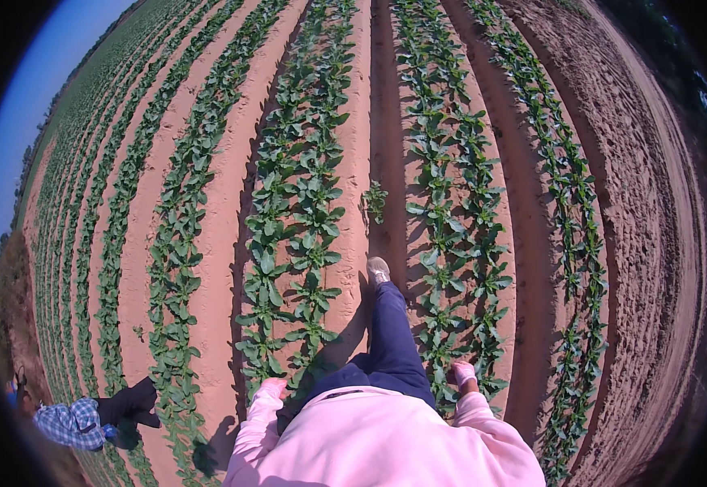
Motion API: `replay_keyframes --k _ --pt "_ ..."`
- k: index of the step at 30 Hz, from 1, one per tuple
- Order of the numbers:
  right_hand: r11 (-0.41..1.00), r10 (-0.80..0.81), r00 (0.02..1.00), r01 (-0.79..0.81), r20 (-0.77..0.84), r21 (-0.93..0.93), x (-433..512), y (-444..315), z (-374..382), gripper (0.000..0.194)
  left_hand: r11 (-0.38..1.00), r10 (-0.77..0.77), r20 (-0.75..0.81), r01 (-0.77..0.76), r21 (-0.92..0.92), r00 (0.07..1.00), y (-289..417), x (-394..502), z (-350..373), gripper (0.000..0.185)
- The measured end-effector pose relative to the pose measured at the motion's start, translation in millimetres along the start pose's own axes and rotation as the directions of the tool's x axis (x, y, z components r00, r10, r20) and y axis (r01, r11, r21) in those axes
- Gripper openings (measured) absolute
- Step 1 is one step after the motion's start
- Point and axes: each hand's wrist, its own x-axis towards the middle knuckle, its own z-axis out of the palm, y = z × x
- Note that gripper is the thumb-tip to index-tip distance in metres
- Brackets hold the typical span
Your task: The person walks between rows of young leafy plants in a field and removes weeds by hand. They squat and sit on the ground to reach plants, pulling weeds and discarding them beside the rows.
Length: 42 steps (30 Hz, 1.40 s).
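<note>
My left hand point(274, 386) hangs beside my hip at the lower middle, over a double row of leafy green crop plants point(263, 268). My right hand point(463, 372), with a pink covering at the wrist, hangs at my other side over another planted row point(445, 268). No object shows in either hand, but both are small and their fingers cannot be made out well. One shoe point(378, 269) is planted in the furrow between the rows; my other foot is hidden.
A lone leafy plant point(375, 201) grows in the furrow point(388, 122) ahead of my shoe. More rows run along both sides. A person in a checked shirt point(70, 424) is among the rows at the lower left. A dirt track point(673, 182) curves along the right.
</note>
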Motion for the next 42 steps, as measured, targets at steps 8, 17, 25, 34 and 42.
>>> replay_keyframes --k 8,17,25,34,42 --pt "-0.074 -0.452 0.772 0.467 0.447 -0.881 68.0 -99.8 33.2 0.004 0.986 -0.02 -0.139 -0.003 -0.165 0.99 161.6 95.2 -72.2 0.028" --pt "0.982 -0.114 0.985 0.131 0.129 -0.135 192.1 -401.2 207.7 0.024 0.834 0.254 -0.062 -0.186 0.52 0.965 631.7 186.4 39.9 0.034" --pt "0.771 0.028 0.829 0.338 0.559 -0.54 332.6 -492.6 385.4 0.04 0.664 0.269 0.034 -0.211 0.717 0.962 746.8 403.5 110.3 0.052" --pt "0.232 -0.136 0.822 0.569 0.553 -0.789 516.2 -459.4 496.9 0.053 0.658 0.219 -0.052 -0.108 0.745 0.974 704.0 547.6 136.9 0.071" --pt "0.02 -0.382 0.882 0.307 0.277 -0.951 592.0 -500.7 492.2 0.046 0.706 0.182 -0.01 -0.124 0.698 0.983 699.6 562.4 129.7 0.077"
